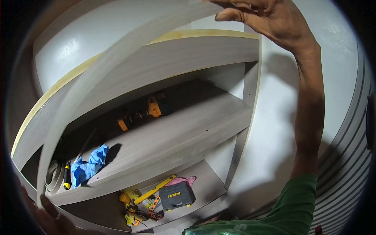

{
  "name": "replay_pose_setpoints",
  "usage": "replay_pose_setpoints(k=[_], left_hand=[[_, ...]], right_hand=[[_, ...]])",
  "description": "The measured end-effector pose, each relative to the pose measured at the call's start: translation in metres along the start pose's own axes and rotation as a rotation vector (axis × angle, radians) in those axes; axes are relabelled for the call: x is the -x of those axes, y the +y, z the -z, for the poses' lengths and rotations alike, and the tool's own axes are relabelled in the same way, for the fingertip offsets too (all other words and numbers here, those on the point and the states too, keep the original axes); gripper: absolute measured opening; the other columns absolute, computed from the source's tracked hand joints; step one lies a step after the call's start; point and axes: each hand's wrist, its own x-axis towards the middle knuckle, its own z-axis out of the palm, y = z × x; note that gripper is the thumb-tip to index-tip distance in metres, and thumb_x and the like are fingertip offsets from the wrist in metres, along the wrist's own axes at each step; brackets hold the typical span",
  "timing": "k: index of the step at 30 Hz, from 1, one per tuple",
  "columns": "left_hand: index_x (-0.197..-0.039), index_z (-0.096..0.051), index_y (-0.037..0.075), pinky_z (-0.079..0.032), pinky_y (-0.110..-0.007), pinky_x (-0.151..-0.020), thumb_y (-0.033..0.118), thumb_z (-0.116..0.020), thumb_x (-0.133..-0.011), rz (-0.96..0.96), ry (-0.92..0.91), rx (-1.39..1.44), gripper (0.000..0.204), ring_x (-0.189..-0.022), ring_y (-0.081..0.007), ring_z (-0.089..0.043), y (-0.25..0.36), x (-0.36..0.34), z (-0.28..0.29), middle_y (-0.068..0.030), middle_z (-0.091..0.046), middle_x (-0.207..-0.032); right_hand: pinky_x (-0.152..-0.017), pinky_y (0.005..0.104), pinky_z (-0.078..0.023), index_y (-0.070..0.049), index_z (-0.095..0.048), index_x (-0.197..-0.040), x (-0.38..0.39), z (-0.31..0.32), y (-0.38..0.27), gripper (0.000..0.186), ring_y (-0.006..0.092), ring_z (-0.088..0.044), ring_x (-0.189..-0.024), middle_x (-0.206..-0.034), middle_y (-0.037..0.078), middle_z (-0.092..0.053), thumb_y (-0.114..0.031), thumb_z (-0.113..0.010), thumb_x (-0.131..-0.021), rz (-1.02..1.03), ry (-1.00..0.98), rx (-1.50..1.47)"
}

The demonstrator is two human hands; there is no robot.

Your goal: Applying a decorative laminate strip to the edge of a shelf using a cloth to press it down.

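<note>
A long, flexible grey edge-banding strip (78, 84) arches across the view, bowed in front of a grey cabinet. At the top, my right hand (270, 17) is closed on one end of it, thumb and fingers pinching. The other end comes down to my left hand (51, 215) at the lower left, whose thumb presses on it; this hand is dim and partly cut off by the rim. Behind the strip runs the cabinet's upper panel (188, 49), with a bare yellowish edge (203, 33). The strip appears apart from that edge along most of its length.
On the shelf (176, 125) lie a yellow-and-black power tool (154, 106), a blue cloth (90, 164), a utility knife (67, 176) and a coiled grey strip (54, 174). Lower down are a black case (176, 197), a yellow level (154, 189) and several small tools. A ribbed wall panel (348, 164) stands at right.
</note>
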Motion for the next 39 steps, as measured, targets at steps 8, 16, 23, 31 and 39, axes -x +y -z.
replay_pose_setpoints(k=[8, 16, 23, 31, 39], left_hand=[[-0.132, -0.056, 0.01, -0.038, -0.043, -0.109, 0.022, -0.072, -0.083, -0.688, 0.437, 0.076, 0.052, -0.126, -0.0284, -0.053, 0.158, -0.094, -0.046, -0.0115, -0.057, -0.134], [-0.126, -0.061, 0.015, -0.039, -0.046, -0.106, 0.022, -0.07, -0.084, -0.67, 0.552, 0.012, 0.043, -0.116, -0.0246, -0.061, 0.234, -0.135, -0.093, -0.0065, -0.067, -0.119], [-0.122, -0.064, 0.013, -0.053, -0.038, -0.093, 0.018, -0.069, -0.086, -0.695, 0.54, 0.143, 0.037, -0.106, -0.0232, -0.066, 0.24, -0.16, -0.126, -0.0078, -0.069, -0.114], [-0.119, -0.066, 0.009, -0.058, -0.034, -0.083, 0.011, -0.07, -0.085, -0.669, 0.196, 0.748, 0.034, -0.1, -0.0213, -0.069, 0.251, -0.165, -0.121, -0.0112, -0.071, -0.107], [-0.119, -0.066, 0.009, -0.057, -0.035, -0.086, 0.011, -0.069, -0.086, -0.702, 0.154, 0.703, 0.033, -0.1, -0.0198, -0.069, 0.258, -0.175, -0.125, -0.01, -0.071, -0.107]], right_hand=[[-0.064, 0.0322, -0.05, -0.006, -0.068, -0.111, 0.014, -0.023, 0.035, 0.034, 0.0214, -0.059, -0.073, -0.087, 0.01, -0.061, -0.031, -0.066, -0.088, 0.147, 0.164, 0.141], [-0.063, 0.0326, -0.053, -0.006, -0.066, -0.11, 0.032, -0.028, 0.062, 0.035, 0.0225, -0.061, -0.073, -0.089, 0.011, -0.059, -0.035, -0.062, -0.091, 0.139, 0.28, 0.297], [-0.065, 0.0313, -0.057, -0.005, -0.065, -0.112, 0.052, -0.039, 0.077, 0.036, 0.0224, -0.063, -0.075, -0.097, 0.012, -0.058, -0.035, -0.06, -0.092, 0.129, 0.302, 0.313], [-0.066, 0.0303, -0.053, -0.008, -0.065, -0.117, 0.07, -0.04, 0.1, 0.038, 0.0181, -0.062, -0.075, -0.091, 0.009, -0.062, -0.032, -0.066, -0.088, 0.212, 0.373, 0.104], [-0.07, 0.0265, -0.047, -0.007, -0.066, -0.114, 0.109, -0.038, 0.121, 0.033, 0.0139, -0.057, -0.078, -0.097, 0.005, -0.066, -0.015, -0.069, -0.082, -0.35, 0.188, -0.138]])
